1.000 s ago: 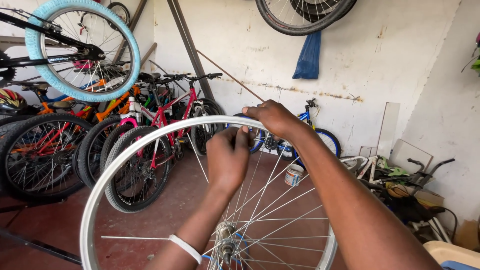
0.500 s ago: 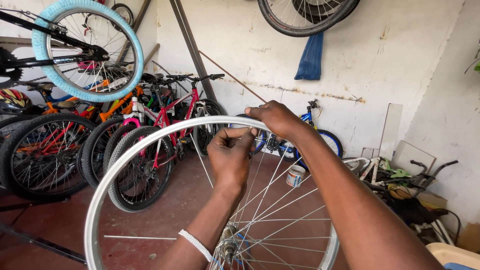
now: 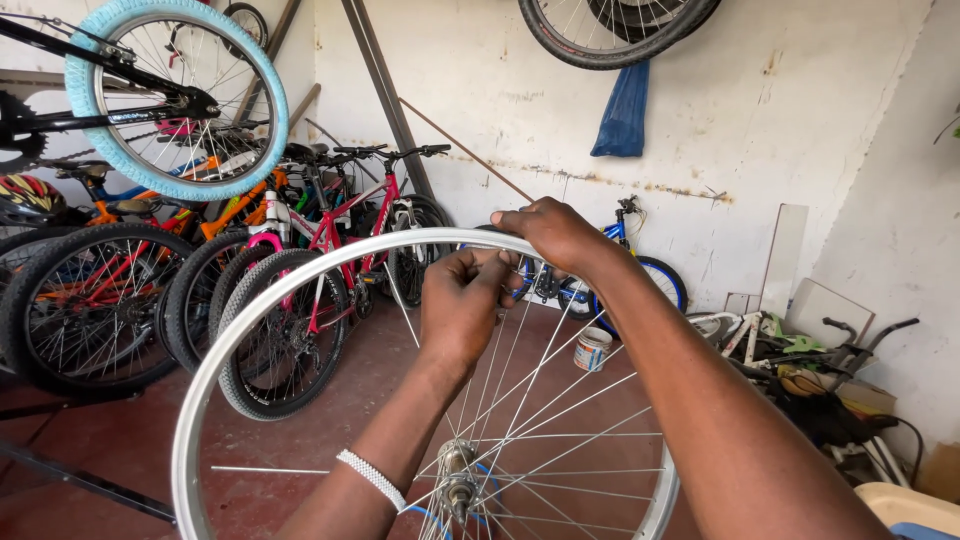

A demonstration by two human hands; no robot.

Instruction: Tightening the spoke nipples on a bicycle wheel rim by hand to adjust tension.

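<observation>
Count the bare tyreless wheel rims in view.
1: the silver rim, upright in front, left hand and right hand at its top. Others may hide among the parked bikes.

I see a bare silver metal bicycle wheel rim [image 3: 215,375] standing upright, close to the camera and low in the view, with no tyre fitted. Thin steel spokes [image 3: 560,400] run from the central metal hub [image 3: 458,485] outward to the rim. Spokes fill the right portion; the left portion shows few. Its lower arc is cut off by the frame edge.
</observation>
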